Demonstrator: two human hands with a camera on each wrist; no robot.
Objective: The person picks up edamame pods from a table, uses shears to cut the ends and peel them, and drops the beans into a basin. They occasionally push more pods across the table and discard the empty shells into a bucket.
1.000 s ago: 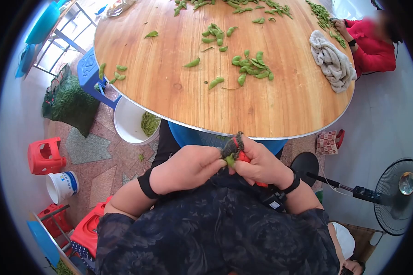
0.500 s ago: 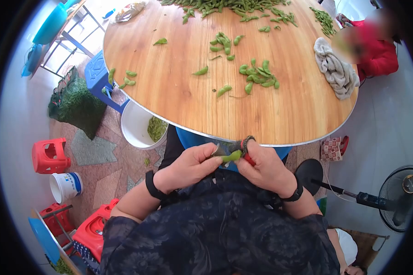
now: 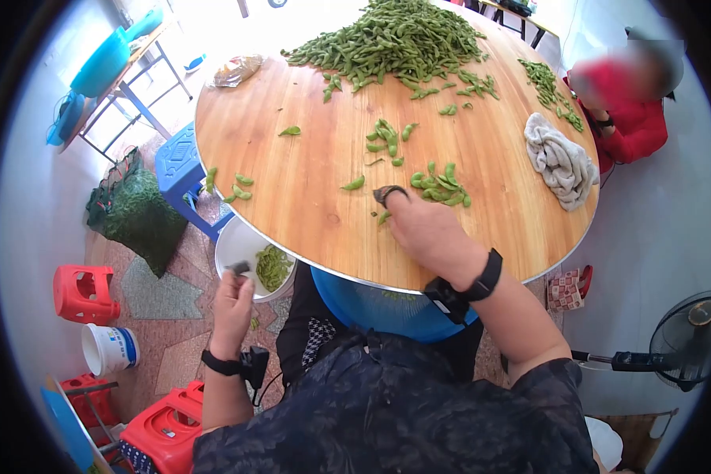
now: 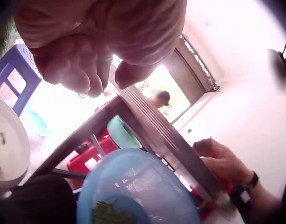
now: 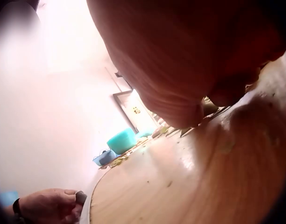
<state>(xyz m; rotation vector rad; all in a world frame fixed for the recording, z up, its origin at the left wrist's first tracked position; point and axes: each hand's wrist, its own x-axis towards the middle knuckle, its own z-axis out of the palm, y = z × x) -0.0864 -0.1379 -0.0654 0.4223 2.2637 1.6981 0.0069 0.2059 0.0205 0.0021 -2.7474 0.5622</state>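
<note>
My right hand [image 3: 438, 237] reaches over the wooden table [image 3: 308, 205], its fingertips pinching at a green edamame pod [image 3: 384, 217]. A dark cover [image 3: 389, 193] sits on one of its fingers. Greenish pod edges show by the fingertips in the right wrist view. A small group of pods [image 3: 442, 189] lies just beyond this hand. My left hand [image 3: 231, 308] is at the near rim of a white bucket [image 3: 231, 243], which has pods or trimmings [image 3: 273, 267] inside. Its fingers hang loosely bent in the left wrist view, with a grey cover [image 3: 240, 268] on a fingertip and no pod visible.
A large heap of pods [image 3: 395, 43] covers the far table. A crumpled towel [image 3: 561, 162] lies at the right edge, near a person in red [image 3: 636, 118]. Below the near edge stands a blue basket [image 3: 355, 304]. A blue stool [image 3: 180, 170] and green net sack [image 3: 138, 213] stand left.
My hands have parted from in front of my chest, where they held a pod together. The left went down-left to the bucket, the right forward onto the table. The view has tilted up.
</note>
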